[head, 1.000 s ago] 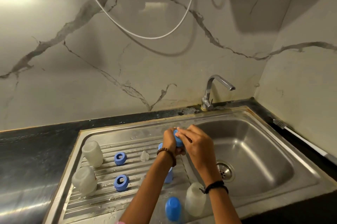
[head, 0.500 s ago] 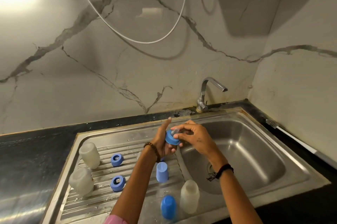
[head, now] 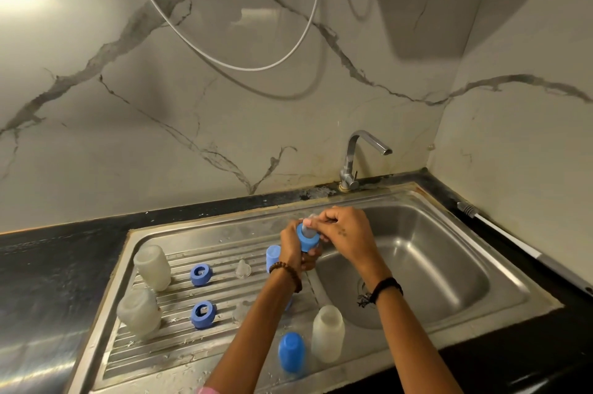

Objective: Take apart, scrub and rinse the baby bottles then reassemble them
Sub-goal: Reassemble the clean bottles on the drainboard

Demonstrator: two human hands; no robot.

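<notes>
My left hand (head: 293, 249) grips a blue screw ring (head: 308, 239) over the sink's left rim. My right hand (head: 345, 230) pinches the clear teat (head: 310, 224) that sticks up through the ring. On the ribbed drainboard (head: 179, 348) stand two upturned cloudy bottles (head: 152, 267) (head: 138, 313), two more blue rings (head: 201, 275) (head: 202, 314), a loose clear teat (head: 243, 269) and a blue cap (head: 272, 257). A third bottle (head: 327, 332) and another blue cap (head: 291, 351) stand near the front edge.
The steel sink basin (head: 442, 268) with its drain (head: 362, 285) lies to the right. A chrome tap (head: 354, 159) stands behind it, spout turned right. Black counter (head: 57, 262) runs along the left and back. A white hose (head: 500, 234) lies along the right wall.
The ring has turned from lying tilted in my left palm to being gripped upright. My right hand now pulls the teat up through it. The view shifted slightly.
</notes>
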